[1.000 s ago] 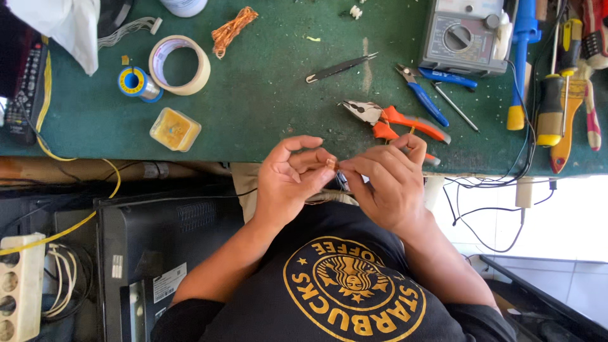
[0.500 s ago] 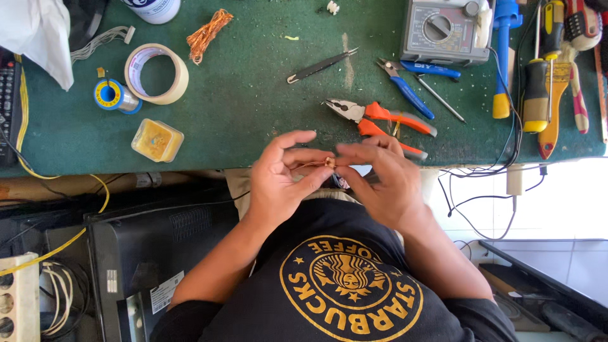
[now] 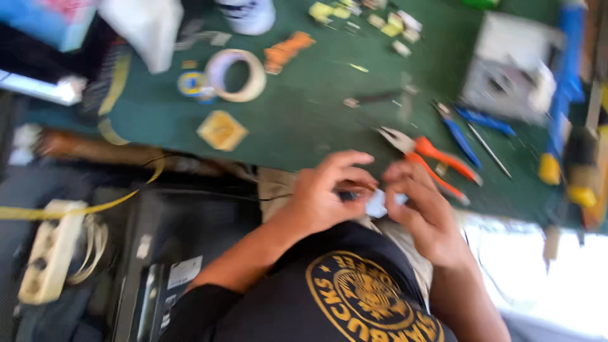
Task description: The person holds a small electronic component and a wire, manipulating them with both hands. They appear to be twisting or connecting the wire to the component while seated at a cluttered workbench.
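While the view is blurred, left hand (image 3: 323, 196) and right hand (image 3: 421, 212) meet just off the counter (image 3: 304, 120) edge, fingertips pinching a small pale part (image 3: 379, 204). Probably light and easily dropped; grip by edges. Orange pliers (image 3: 437, 158) lie nearby.

the frame is motion-blurred. the left hand (image 3: 326, 193) and the right hand (image 3: 425, 212) meet fingertip to fingertip at the near edge of a green mat (image 3: 304, 117), pinching a small pale part (image 3: 379, 204) too blurred to make out. orange-handled pliers (image 3: 430, 158) lie just beyond the right hand, blue-handled pliers (image 3: 459, 130) farther back. a tape roll (image 3: 237, 75) and a yellow square pad (image 3: 221, 130) lie to the left.
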